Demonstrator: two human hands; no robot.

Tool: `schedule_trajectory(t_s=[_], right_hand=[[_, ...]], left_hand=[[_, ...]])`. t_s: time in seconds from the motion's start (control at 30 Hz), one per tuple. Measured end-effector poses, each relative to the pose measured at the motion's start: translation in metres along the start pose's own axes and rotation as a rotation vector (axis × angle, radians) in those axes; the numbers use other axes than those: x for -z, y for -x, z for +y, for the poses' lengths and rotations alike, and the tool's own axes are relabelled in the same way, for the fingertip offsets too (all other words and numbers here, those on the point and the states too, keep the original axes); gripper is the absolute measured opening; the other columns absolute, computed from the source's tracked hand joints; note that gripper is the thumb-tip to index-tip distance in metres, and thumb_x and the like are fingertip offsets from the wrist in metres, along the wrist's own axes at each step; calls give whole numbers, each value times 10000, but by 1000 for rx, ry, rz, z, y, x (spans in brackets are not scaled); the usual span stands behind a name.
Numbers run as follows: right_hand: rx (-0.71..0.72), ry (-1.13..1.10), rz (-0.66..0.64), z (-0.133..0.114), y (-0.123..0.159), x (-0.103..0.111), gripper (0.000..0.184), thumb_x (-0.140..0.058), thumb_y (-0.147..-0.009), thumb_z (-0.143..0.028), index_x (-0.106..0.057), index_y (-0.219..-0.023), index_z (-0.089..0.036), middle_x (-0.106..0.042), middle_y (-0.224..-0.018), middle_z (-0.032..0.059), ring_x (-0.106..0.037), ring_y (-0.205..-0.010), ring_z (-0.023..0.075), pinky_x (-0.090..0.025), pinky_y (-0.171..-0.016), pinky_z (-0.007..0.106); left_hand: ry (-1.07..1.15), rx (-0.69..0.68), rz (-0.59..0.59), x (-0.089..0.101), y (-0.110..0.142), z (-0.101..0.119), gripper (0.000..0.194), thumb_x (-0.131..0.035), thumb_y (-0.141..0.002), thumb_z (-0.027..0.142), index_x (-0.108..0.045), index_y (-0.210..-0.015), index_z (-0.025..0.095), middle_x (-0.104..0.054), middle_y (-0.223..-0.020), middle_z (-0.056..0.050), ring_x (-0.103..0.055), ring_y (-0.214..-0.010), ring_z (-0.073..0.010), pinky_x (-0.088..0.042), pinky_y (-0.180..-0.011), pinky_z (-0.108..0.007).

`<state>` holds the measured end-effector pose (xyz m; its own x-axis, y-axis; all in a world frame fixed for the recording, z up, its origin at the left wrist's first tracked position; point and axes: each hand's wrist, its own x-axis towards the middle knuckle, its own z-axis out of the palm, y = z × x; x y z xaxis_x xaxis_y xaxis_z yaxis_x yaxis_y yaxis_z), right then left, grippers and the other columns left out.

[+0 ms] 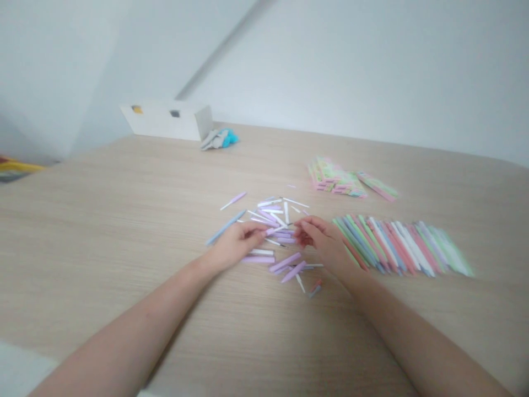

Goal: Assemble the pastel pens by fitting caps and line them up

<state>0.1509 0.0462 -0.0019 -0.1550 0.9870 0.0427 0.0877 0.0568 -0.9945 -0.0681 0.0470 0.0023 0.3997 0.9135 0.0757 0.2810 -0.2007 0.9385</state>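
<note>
Between my hands lies a loose heap of pen parts: purple barrels (284, 240), white barrels (286, 213) and thin refills. My left hand (236, 242) is closed at the heap's left side, with thumb and fingers pinching a purple pen part (270, 231) from which a thin white piece points right. My right hand (322, 237) is opposite, its fingers curled together close to that piece's tip; what they hold, if anything, is too blurred to make out. Nearer me lie more purple barrels (294, 272) and a small red-and-blue piece (316, 288).
On the right, a row of assembled-looking pens (397, 245) in several colours lies side by side. Behind it are stacked pink-and-green packets (334, 179). A white box (165, 122) and a grey-and-blue crumpled item (219, 139) stand at the back left. A blue pen (225, 227) lies beside my left hand.
</note>
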Motion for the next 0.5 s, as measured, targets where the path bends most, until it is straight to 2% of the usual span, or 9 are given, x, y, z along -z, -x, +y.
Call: schedule_trajectory(t_s=[0.07, 0.13, 0.23, 0.3, 0.5], right_hand=[[26, 143, 33, 4, -6, -2, 206, -499, -828, -346, -604, -867, -172, -633, -725, 15, -579, -604, 125, -465, -557, 246], [83, 386, 41, 4, -14, -4, 192, -495, -822, -289, -629, -888, -168, -662, -760, 28, -595, -645, 136, -465, -606, 260], [243, 802, 2, -2, -31, -11, 210, -506, -808, -211, -677, -920, -163, -701, -883, 58, -615, -809, 163, -447, -749, 280], [318, 995, -51, -7, -46, -16, 233, -498, -819, -201, -697, -934, -163, -706, -939, 67, -608, -878, 170, -425, -802, 274], [292, 1132, -108, -6, -83, -36, 216, -539, -802, -237, -739, -833, -160, -727, -889, 87, -626, -842, 190, -415, -766, 253]], left_hand=[[10, 19, 60, 3, -2, -2, 330, -553, -817, 372, -688, -982, 120, -610, -685, -5, -489, -596, -125, -378, -587, -240], [32, 34, 109, 5, -5, -4, 330, -564, -800, 389, -690, -927, 112, -583, -651, 0, -456, -554, -114, -357, -553, -238], [87, 61, 186, 9, -9, -7, 336, -574, -787, 408, -678, -886, 105, -571, -639, -1, -415, -516, -96, -321, -505, -223], [127, 67, 236, 11, -11, -9, 332, -586, -776, 402, -674, -896, 105, -573, -634, -1, -414, -514, -92, -319, -496, -216], [203, 22, 322, 15, -16, -18, 288, -602, -755, 380, -688, -857, 125, -565, -624, 5, -448, -525, -97, -352, -517, -219]])
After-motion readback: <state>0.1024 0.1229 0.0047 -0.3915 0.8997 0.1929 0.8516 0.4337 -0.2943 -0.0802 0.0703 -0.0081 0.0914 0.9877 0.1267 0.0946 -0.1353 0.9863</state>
